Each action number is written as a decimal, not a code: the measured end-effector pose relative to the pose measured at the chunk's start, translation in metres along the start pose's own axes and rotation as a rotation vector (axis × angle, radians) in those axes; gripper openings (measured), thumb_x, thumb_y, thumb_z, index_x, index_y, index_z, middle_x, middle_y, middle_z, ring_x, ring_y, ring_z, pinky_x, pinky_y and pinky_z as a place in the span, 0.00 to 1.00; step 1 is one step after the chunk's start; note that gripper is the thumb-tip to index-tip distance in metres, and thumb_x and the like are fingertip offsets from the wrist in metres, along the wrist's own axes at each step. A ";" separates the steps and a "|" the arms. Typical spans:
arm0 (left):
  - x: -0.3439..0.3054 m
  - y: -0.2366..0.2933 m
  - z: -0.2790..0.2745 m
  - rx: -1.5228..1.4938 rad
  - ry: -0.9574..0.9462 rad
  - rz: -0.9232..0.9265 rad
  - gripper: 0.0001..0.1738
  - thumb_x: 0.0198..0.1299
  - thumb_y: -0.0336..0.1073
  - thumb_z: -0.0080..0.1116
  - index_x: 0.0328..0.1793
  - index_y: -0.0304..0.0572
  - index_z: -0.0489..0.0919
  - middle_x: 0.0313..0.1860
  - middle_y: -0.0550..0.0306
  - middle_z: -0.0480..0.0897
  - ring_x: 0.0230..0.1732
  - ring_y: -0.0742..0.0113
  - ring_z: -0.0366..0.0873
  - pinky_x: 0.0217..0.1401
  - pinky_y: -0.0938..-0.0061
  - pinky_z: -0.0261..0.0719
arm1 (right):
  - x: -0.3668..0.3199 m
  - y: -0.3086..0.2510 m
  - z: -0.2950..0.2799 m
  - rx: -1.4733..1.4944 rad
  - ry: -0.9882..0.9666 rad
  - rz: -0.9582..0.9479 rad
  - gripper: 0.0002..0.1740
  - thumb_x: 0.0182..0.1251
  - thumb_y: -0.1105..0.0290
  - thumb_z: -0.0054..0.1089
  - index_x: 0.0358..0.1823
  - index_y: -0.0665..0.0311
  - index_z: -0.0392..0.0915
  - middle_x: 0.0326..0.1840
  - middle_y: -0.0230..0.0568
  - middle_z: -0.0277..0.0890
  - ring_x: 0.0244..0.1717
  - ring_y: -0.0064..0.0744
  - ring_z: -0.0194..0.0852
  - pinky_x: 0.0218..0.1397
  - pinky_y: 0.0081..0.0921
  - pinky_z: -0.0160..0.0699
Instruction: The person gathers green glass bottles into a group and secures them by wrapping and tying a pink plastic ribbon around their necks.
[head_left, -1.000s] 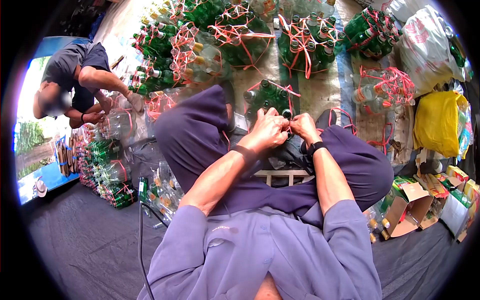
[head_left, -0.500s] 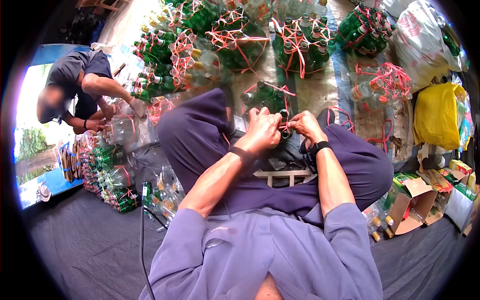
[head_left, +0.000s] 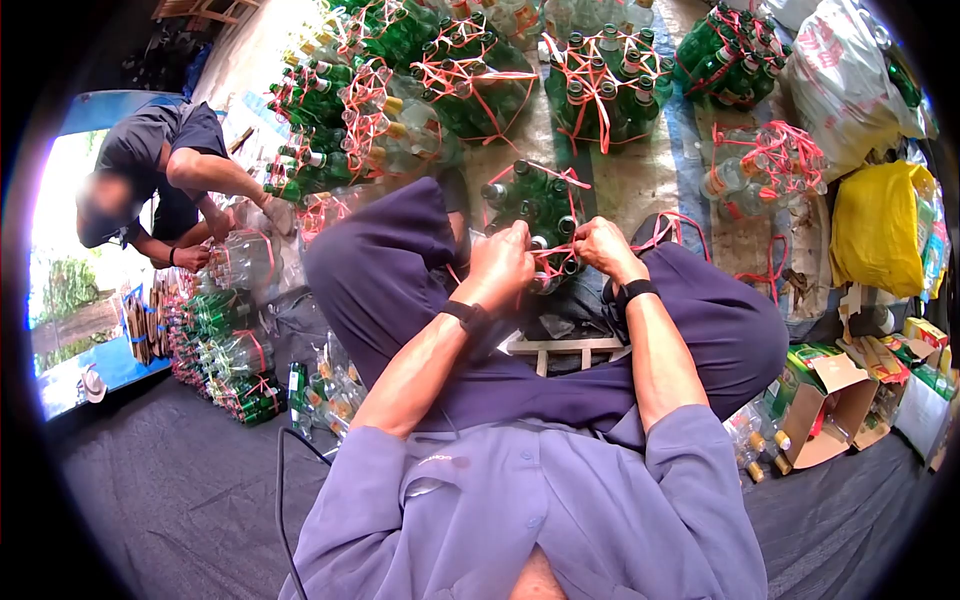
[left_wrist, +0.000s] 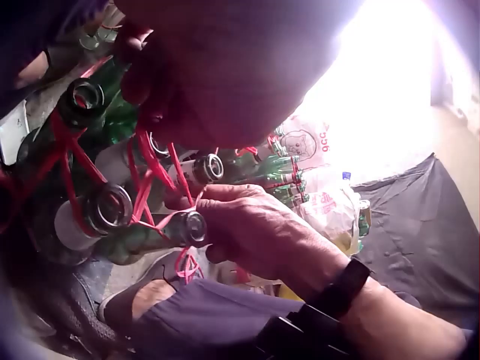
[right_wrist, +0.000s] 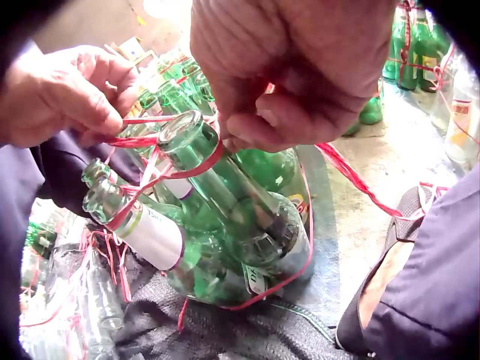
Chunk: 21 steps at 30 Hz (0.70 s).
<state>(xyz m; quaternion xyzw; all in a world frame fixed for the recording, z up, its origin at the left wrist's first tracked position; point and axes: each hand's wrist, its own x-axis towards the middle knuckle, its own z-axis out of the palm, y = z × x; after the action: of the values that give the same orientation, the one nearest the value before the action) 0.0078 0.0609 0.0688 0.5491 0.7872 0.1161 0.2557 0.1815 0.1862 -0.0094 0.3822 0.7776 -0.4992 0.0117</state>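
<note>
Between my knees stands a bundle of green glass bottles (head_left: 528,190), their necks laced with red plastic twine (right_wrist: 199,169). My left hand (head_left: 502,266) is at the near left of the bundle, pinching a strand of that twine between thumb and fingers; the right wrist view shows this left hand (right_wrist: 64,97) drawing it sideways past one bottle neck (right_wrist: 184,139). On the other side, my right hand (head_left: 606,250) pinches twine close over the bottle mouths. From it a loose red tail (right_wrist: 352,180) runs toward my foot. The right hand's fingertips are partly hidden in the left wrist view.
More tied bundles of green bottles (head_left: 605,90) and clear bottles (head_left: 765,170) stand ahead. On the right are a white sack (head_left: 850,95), a yellow bag (head_left: 878,235) and an open carton (head_left: 825,410). Another person (head_left: 165,175) bends over bottles at left.
My left hand has moved left, away from my right hand, and the gap between them is wider with red twine spanning it. The right hand has shifted only slightly.
</note>
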 end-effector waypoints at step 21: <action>0.023 -0.020 0.022 0.048 -0.009 -0.055 0.06 0.58 0.29 0.52 0.35 0.39 0.81 0.31 0.41 0.86 0.38 0.40 0.85 0.40 0.51 0.81 | -0.003 0.005 0.010 0.061 0.113 -0.053 0.10 0.54 0.71 0.58 0.31 0.69 0.85 0.32 0.65 0.79 0.40 0.64 0.83 0.49 0.47 0.82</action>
<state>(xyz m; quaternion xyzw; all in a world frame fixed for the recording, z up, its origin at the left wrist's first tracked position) -0.0022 0.0726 0.0347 0.5336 0.8034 0.0875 0.2493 0.1829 0.1775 -0.0173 0.3892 0.7712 -0.5005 -0.0571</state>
